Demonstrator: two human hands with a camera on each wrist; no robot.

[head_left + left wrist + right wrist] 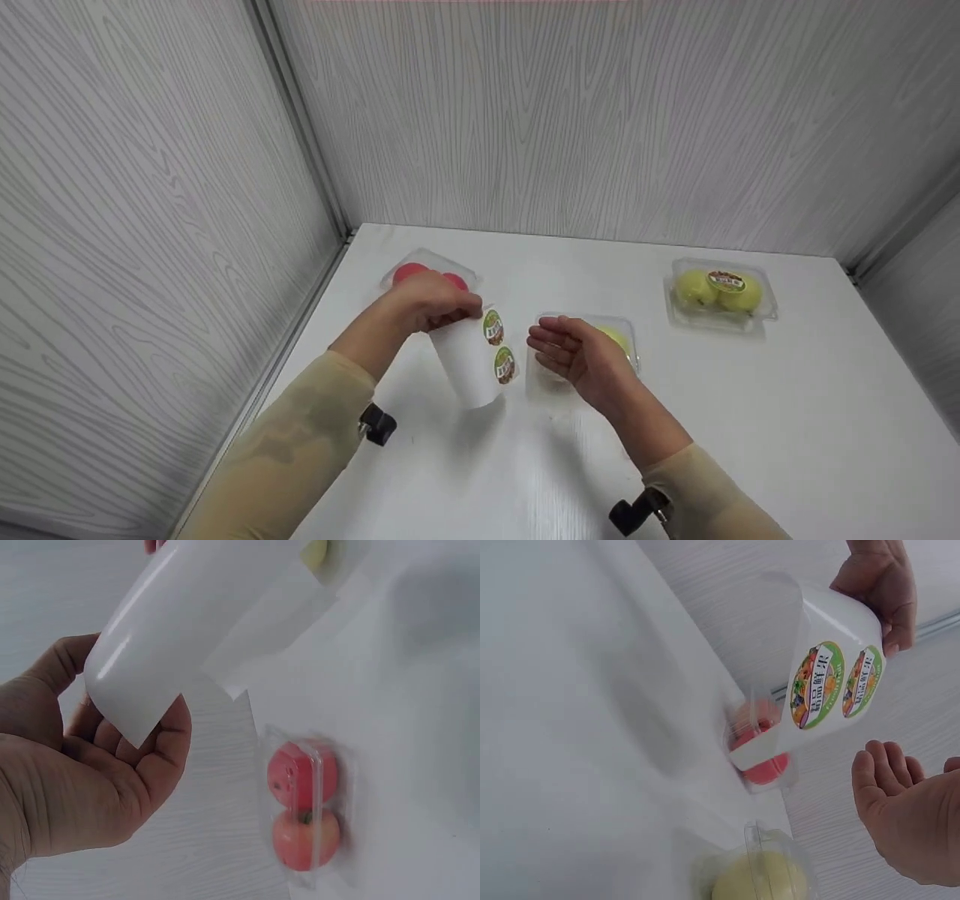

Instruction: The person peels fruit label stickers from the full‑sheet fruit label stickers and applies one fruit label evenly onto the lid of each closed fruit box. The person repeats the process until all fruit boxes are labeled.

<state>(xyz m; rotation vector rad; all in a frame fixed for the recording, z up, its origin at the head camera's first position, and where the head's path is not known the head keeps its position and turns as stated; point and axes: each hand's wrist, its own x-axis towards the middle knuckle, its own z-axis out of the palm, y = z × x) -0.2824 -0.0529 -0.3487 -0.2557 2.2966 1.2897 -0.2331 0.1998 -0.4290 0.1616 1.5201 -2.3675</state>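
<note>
A curled white sheet [465, 364], bearing two round fruit stickers [493, 327], is held in the air over the white table [750, 420], between the two hands. Its upper end is gripped by the left hand [435, 296], which is reached in from the lower left; in the left wrist view, the fingers are seen bent beneath a corner of the sheet. The right hand [589, 360] is reached in from the lower right, its grip released and nothing held. Its fingers are kept together, slightly bent, and aimed toward the sheet, with a gap left between. A clear box of yellow fruit [615, 337] is partly hidden by that hand. Red apples in a clear pack [304, 802] are placed beyond the left hand. Both forearms are covered by beige sleeves [292, 442].
</note>
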